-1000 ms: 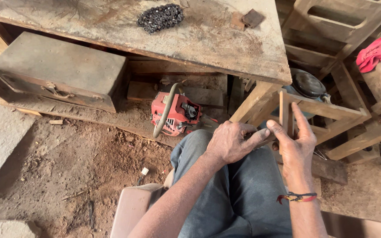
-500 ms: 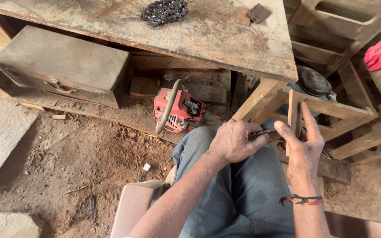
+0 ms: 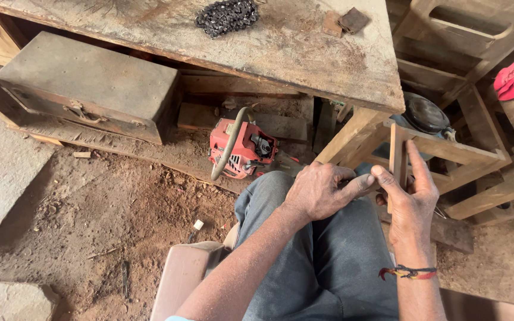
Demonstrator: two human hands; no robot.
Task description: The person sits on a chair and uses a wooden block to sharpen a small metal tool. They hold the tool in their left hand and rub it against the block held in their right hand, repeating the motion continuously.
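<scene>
Left hand (image 3: 319, 193) and right hand (image 3: 408, 199) together above the lap, fingertips meeting around a small dark object (image 3: 379, 189) pinched between left thumb and right fingers; object mostly hidden, kind not discernible. Left hand curled nearly closed, knuckles up; right hand held narrow, index finger raised upright, remaining fingers bent toward the object. Woven red and dark thread bracelet (image 3: 407, 273) around right wrist. Grey, dusty trousers (image 3: 322, 261) below both hands. Red chainsaw body (image 3: 242, 148) with curved grey handle on the ground, near and ahead of the left hand, apart from it. Worn wooden workbench (image 3: 292, 47) above, surface rough, stained, powdered with sawdust; coiled dark saw chain (image 3: 227, 16) lying on top, well apart from both hands. Dull rectangular metal box (image 3: 90, 86) with latch under the bench at left. Bare wooden frame (image 3: 441, 148) just behind the right hand. Packed earth floor (image 3: 108, 220), reddish, scattered with chips.
</scene>
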